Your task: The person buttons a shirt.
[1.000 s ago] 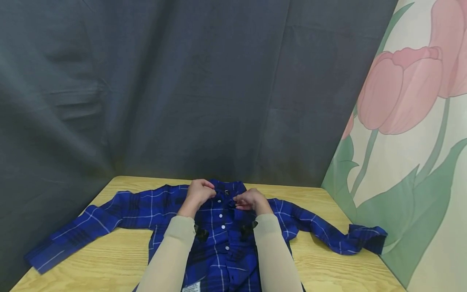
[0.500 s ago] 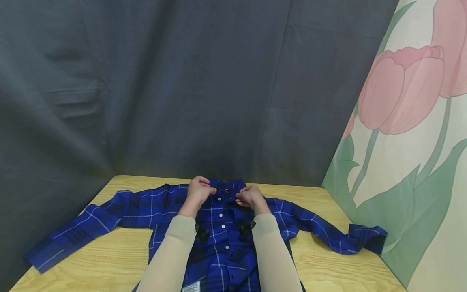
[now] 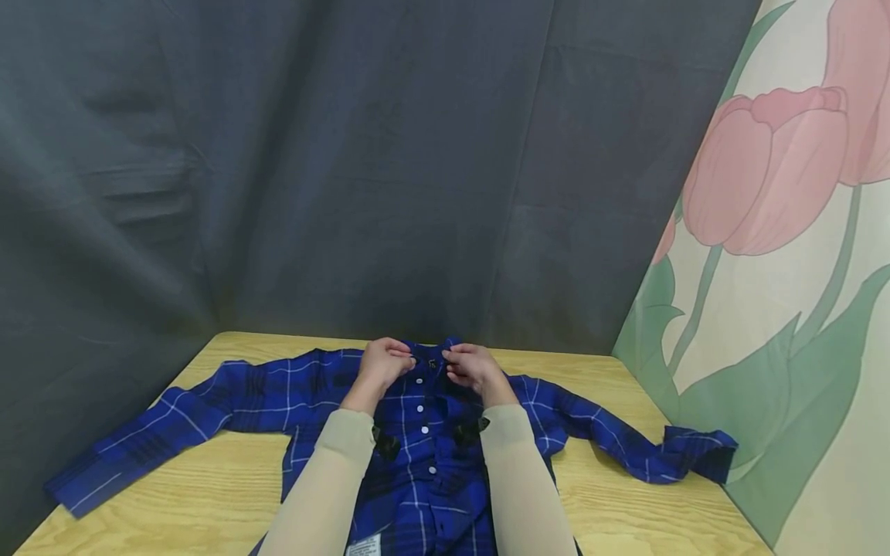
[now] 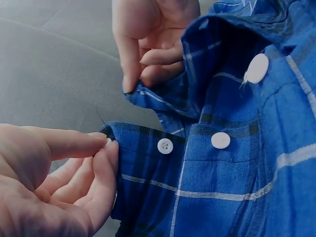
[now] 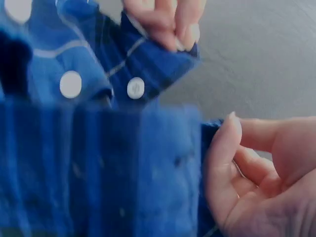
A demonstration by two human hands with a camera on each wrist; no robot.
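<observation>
A blue plaid long-sleeved shirt (image 3: 410, 479) lies front up, its two sleeves spread to the sides. White buttons run down its front. My left hand (image 3: 381, 372) pinches one front corner of the collar between thumb and finger, a small white button at the fingertips in the left wrist view. Beside it on that collar side shows another white button (image 4: 165, 145). My right hand (image 3: 478, 372) pinches the opposite collar edge, which stands lifted and folded over in the left wrist view. In the right wrist view, a blurred flap of the shirt (image 5: 98, 168) covers much of the foreground.
The shirt lies on a light wooden table (image 3: 229, 494). A dark grey curtain (image 3: 417, 177) hangs behind the table's back edge. On the right is a wall painted with pink tulips (image 3: 737, 177). A white label (image 3: 365, 546) shows low on the shirt.
My right hand has moved up and a little left toward the collar opening, drawing that collar side inward. My left hand has stayed nearly in place at its corner.
</observation>
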